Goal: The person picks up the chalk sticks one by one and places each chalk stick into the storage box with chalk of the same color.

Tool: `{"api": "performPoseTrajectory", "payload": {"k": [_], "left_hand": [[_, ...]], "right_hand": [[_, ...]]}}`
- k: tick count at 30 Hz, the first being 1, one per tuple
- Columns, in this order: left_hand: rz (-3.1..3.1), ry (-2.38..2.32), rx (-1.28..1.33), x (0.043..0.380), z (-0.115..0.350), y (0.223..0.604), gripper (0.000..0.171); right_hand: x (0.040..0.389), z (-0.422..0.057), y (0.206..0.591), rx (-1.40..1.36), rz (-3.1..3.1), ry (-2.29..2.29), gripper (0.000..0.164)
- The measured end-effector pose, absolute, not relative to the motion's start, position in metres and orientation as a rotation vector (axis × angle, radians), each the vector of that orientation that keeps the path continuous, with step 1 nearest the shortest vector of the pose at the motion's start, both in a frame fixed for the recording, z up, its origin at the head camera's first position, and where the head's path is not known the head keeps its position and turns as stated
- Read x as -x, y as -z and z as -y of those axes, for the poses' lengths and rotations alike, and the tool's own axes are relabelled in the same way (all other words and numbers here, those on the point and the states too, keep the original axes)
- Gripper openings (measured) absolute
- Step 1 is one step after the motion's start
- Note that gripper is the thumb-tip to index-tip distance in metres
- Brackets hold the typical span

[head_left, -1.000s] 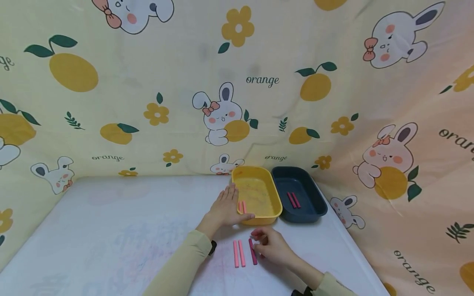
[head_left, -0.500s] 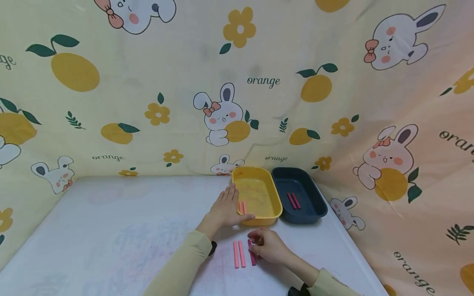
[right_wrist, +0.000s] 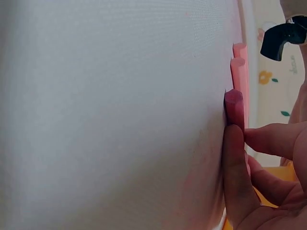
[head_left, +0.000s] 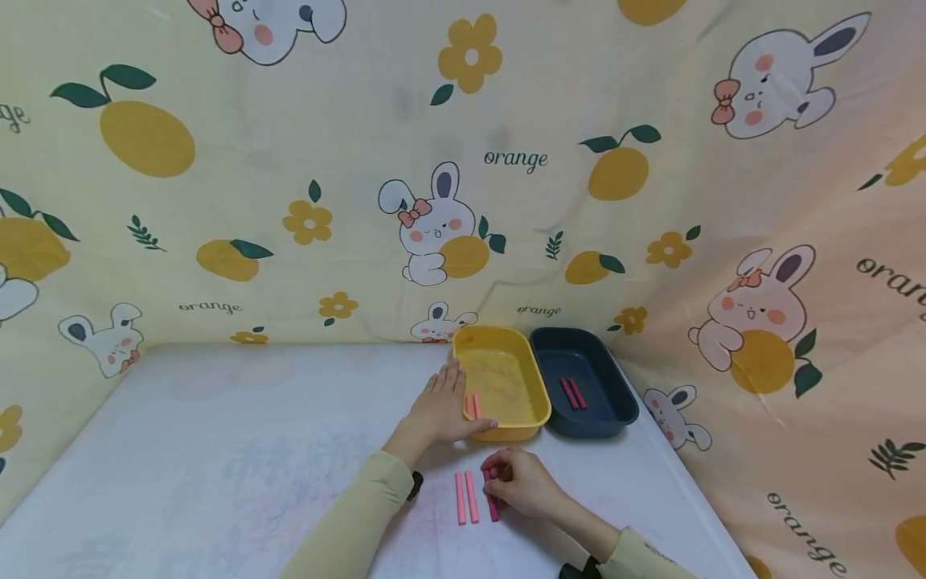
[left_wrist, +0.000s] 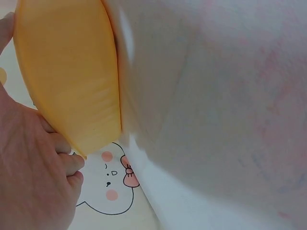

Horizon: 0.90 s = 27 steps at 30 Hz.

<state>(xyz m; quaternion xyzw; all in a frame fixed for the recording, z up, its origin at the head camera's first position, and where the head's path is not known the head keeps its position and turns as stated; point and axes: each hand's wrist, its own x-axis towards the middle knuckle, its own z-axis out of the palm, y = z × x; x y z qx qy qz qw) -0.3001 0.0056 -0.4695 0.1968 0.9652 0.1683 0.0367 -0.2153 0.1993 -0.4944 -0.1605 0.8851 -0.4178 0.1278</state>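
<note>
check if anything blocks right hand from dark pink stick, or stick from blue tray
The right hand pinches the dark pink stick, nothing between. Toward the blue tray, its near rim and, at left, perhaps the yellow tray intervene.

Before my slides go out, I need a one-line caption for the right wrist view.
Fingers pinch a maroon stick beside two pink ones on a white table.

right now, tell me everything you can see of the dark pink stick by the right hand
The dark pink stick is slim and straight, with a matte, crayon-like look and a blunt, angular end. It appears to lie on the white table, right of two lighter pink sticks. The right hand pinches it, hiding part of its length.
</note>
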Motion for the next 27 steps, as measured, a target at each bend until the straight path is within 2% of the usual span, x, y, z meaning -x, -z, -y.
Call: {"api": "performPoseTrajectory", "payload": {"k": [15, 27], "left_hand": [[-2.956, -0.52, -0.591, 0.301, -0.006, 0.47, 0.119], [-2.964, -0.49, -0.607, 0.3, -0.006, 0.468, 0.119]], "right_hand": [[0.21, -0.204, 0.499, 0.31, -2.481, 1.416, 0.02], [0.203, -0.213, 0.497, 0.236, -2.485, 1.6, 0.03]]}}
